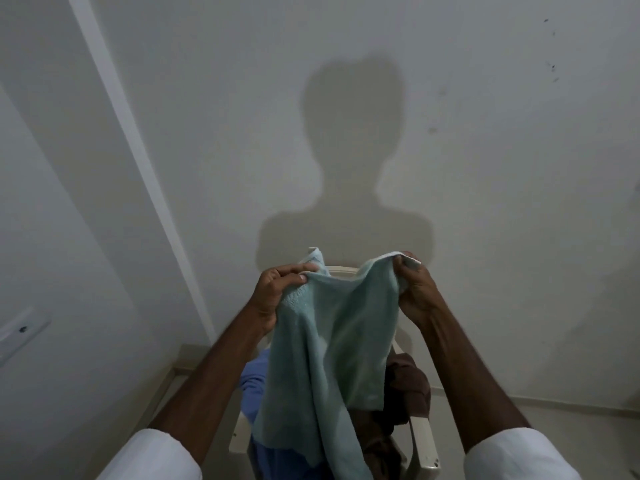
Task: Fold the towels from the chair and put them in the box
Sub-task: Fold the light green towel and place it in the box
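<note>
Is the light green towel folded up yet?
Not yet. The light green towel hangs loose and spread, the left hand and right hand gripping its top edge above the chair.

Hidden: chair [424, 441] seat (behind teal towel [329, 341]).

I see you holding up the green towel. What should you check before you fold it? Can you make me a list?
1. Grip of the left hand on the green towel: ok, fingers pinch its top edge.
2. Grip of the right hand: ok, it pinches the other top corner.
3. Top edge stretched straight: not ok, it sags between the hands.
4. Hanging free of the blue towel and brown towel on the chair: cannot tell.
5. Box ready: cannot tell, not in view.
</note>
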{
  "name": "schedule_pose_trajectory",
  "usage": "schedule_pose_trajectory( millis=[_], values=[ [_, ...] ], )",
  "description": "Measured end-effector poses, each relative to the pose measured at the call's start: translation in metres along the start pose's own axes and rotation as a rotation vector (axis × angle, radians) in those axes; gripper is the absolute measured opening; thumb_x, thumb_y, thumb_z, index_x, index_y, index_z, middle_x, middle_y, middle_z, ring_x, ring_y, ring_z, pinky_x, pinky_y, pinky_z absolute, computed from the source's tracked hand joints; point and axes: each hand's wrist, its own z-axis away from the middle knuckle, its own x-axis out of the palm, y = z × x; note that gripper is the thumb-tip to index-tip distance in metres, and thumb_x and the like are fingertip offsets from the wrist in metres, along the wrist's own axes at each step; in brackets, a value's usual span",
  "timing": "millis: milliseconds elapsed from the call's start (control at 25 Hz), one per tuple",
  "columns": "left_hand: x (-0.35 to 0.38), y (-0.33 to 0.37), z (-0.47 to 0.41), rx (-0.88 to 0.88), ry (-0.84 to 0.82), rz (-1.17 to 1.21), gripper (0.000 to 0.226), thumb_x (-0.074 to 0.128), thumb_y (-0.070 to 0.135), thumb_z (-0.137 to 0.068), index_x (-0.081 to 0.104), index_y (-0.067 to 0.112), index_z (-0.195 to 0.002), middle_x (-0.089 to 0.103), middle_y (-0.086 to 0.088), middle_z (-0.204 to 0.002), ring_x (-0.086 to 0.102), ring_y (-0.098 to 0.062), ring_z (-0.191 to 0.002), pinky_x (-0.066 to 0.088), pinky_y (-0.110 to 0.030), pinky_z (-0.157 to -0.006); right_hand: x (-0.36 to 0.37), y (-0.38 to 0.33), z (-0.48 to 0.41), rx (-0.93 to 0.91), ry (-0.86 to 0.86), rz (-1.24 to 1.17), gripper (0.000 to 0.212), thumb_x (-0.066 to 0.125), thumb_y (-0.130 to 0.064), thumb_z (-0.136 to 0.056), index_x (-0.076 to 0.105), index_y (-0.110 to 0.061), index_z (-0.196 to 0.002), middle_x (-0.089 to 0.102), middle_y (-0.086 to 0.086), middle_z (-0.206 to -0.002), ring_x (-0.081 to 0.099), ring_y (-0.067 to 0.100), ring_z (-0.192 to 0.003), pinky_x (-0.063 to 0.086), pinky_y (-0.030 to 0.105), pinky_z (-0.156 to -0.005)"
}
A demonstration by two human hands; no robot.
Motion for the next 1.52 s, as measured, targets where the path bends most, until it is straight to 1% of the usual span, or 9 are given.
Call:
schedule_pose_trajectory(
  millis=[120,320,480,640,760,880,1080,1280,1520],
  values=[
    [0.008,-0.005,0.003,-0.001,-0.100,-0.123,0.028,0.063,-0.003,-0.077,0.076,0.003,-0.101,0.074,-0.012,-0.107,0.067,-0.018,-0.096,0.053,-0.022,-0.086,0.023,0.000,0.001,0.140,-0.237,0.150,0.033,0.077,-0.033,-0.083,0.057,-0.008,-0.090,0.065,0.026,-0.107,0.064,0.037,-0.096,0.056,0.046,-0.085],
    [0.012,-0.012,0.008,-0.058,-0.184,-0.249,0.033,0.055,-0.011,-0.084,0.072,0.000,-0.109,0.072,-0.006,-0.116,0.067,-0.014,-0.106,0.052,-0.022,-0.091,0.040,0.022,0.013,0.202,-0.297,0.262,0.030,0.073,-0.037,-0.087,0.053,-0.017,-0.078,0.053,0.009,-0.077,0.050,0.018,-0.071,0.046,0.027,-0.062],
    [0.010,-0.018,0.010,-0.122,-0.133,-0.156,0.010,0.065,0.010,-0.088,0.071,0.008,-0.096,0.071,-0.011,-0.096,0.065,-0.022,-0.087,0.054,-0.026,-0.077,0.056,0.021,0.016,0.134,-0.318,0.357,0.019,0.068,-0.023,-0.092,0.056,-0.016,-0.079,0.054,0.010,-0.082,0.052,0.018,-0.077,0.045,0.031,-0.068],
    [0.025,-0.019,0.010,-0.140,0.024,-0.363,0.022,0.063,0.038,-0.093,0.064,0.016,-0.096,0.062,0.003,-0.069,0.055,-0.009,-0.057,0.043,-0.019,-0.047,0.073,0.022,0.023,0.045,-0.327,0.566,0.017,0.063,-0.006,-0.097,0.062,-0.002,-0.081,0.059,-0.001,-0.076,0.056,0.004,-0.071,0.046,0.019,-0.066],
    [0.029,-0.023,0.014,-0.224,0.020,-0.330,0.031,0.060,0.046,-0.092,0.063,0.018,-0.078,0.052,0.007,-0.054,0.045,-0.008,-0.049,0.036,-0.019,-0.047,0.072,0.028,0.025,-0.015,-0.279,0.647,0.021,0.065,-0.002,-0.095,0.060,0.017,-0.088,0.064,0.002,-0.081,0.059,-0.001,-0.072,0.047,0.016,-0.067],
    [0.024,-0.027,0.016,-0.295,-0.002,-0.271,0.030,0.061,0.037,-0.094,0.070,0.017,-0.075,0.063,0.005,-0.060,0.054,-0.008,-0.055,0.043,-0.020,-0.052,0.071,0.031,0.029,-0.064,-0.288,0.624,0.019,0.072,-0.001,-0.090,0.062,0.012,-0.081,0.069,0.010,-0.089,0.063,0.010,-0.084,0.049,0.023,-0.075],
    [0.027,-0.032,0.014,-0.098,0.046,-0.195,0.018,0.060,0.020,-0.096,0.069,0.011,-0.084,0.066,0.003,-0.066,0.056,-0.007,-0.059,0.047,-0.018,-0.057,0.064,0.025,0.026,-0.168,-0.213,0.749,0.005,0.085,-0.015,-0.078,0.082,-0.018,-0.080,0.069,0.006,-0.083,0.064,0.011,-0.081,0.052,0.035,-0.074],
    [0.032,-0.037,0.016,0.078,0.118,-0.245,0.015,0.059,0.014,-0.097,0.067,0.008,-0.086,0.066,0.010,-0.066,0.057,-0.001,-0.060,0.047,-0.014,-0.057,0.061,0.014,0.030,-0.079,-0.267,0.693,0.019,0.075,-0.017,-0.088,0.079,-0.002,-0.098,0.078,0.016,-0.098,0.072,0.026,-0.092,0.057,0.050,-0.087],
    [0.035,-0.041,0.016,0.197,0.061,-0.331,0.012,0.061,0.007,-0.095,0.070,0.001,-0.092,0.071,0.000,-0.084,0.065,-0.006,-0.080,0.051,-0.019,-0.073,0.068,0.007,0.036,-0.029,-0.172,0.623,0.038,0.086,-0.016,-0.080,0.059,-0.004,-0.105,0.070,0.004,-0.071,0.064,0.010,-0.068,0.050,0.025,-0.063]
  ],
)
